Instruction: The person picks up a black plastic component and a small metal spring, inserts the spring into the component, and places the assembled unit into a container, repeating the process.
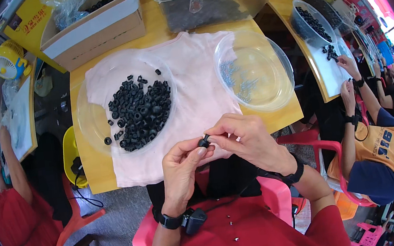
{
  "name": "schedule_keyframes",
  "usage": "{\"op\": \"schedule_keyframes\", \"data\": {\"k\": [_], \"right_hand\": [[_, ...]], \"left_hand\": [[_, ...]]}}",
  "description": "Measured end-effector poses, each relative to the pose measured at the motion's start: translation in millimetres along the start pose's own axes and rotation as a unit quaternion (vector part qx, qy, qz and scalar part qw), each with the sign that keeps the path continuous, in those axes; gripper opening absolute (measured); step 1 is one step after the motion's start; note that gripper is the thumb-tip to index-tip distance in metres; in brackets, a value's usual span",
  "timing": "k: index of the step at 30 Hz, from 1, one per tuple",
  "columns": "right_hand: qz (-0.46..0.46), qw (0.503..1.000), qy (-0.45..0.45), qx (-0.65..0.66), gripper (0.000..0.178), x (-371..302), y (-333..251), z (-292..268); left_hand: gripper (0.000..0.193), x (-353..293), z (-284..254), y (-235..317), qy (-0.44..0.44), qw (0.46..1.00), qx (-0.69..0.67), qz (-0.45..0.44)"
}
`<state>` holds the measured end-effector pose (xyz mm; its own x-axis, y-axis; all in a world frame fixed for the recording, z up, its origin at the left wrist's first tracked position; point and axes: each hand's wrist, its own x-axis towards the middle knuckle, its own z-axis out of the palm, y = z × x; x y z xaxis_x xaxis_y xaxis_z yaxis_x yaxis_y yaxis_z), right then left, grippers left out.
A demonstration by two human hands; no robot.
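My left hand (181,166) pinches a small rounded black plastic cord lock (203,143) between thumb and fingers, just past the table's near edge. The fingertips of my right hand (250,138) close on its upper end. To the left, a round clear dish (91,131) holds a heap of loose black plastic parts (139,110), some ring-like, some barrel-shaped. On the right, a second clear dish (279,94) contains many thin, bluish-silver pieces that look like springs (244,85). A pale pink cloth (195,69) lies under part of both dishes.
At the table's back stand a cardboard box (97,34) and a clear plastic bin (208,13), both with black parts. Co-workers sit either side: one in a red top (25,223), one in an orange and navy top (375,155). A yellow bucket (69,158) is below left.
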<state>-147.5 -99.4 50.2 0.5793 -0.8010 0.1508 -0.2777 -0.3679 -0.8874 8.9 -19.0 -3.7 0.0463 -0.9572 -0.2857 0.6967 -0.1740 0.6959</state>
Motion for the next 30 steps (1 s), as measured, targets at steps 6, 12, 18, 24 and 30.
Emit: {"op": "schedule_keyframes", "data": {"k": [6, 12, 18, 24, 30], "right_hand": [[-0.017, 0.999, -0.018, -0.027, 0.009, 5.1, 3.7, -5.6], [-0.063, 0.996, -0.014, -0.065, 0.009, 6.3, 11.8, -3.0], [0.025, 0.999, -0.016, 0.038, 0.01, 7.8, 17.7, -5.0], [-0.053, 0.998, 0.001, -0.045, 0.011, 10.2, 11.4, -8.0], [-0.06, 0.996, 0.021, -0.064, 0.01, 10.3, 11.7, -8.8]], "left_hand": [[0.015, 6.5, -0.1, -0.7, 0.003, 1.0, 0.004, 0.001], [0.015, 9.2, 0.8, -1.0, 0.022, 1.0, 0.014, -0.013], [0.016, 12.4, 2.7, -2.0, 0.026, 0.998, 0.058, 0.003], [0.02, 9.2, 4.0, -3.1, 0.031, 0.999, 0.016, 0.009], [0.018, 7.8, 1.8, -2.5, 0.027, 1.0, 0.012, 0.008]]}}
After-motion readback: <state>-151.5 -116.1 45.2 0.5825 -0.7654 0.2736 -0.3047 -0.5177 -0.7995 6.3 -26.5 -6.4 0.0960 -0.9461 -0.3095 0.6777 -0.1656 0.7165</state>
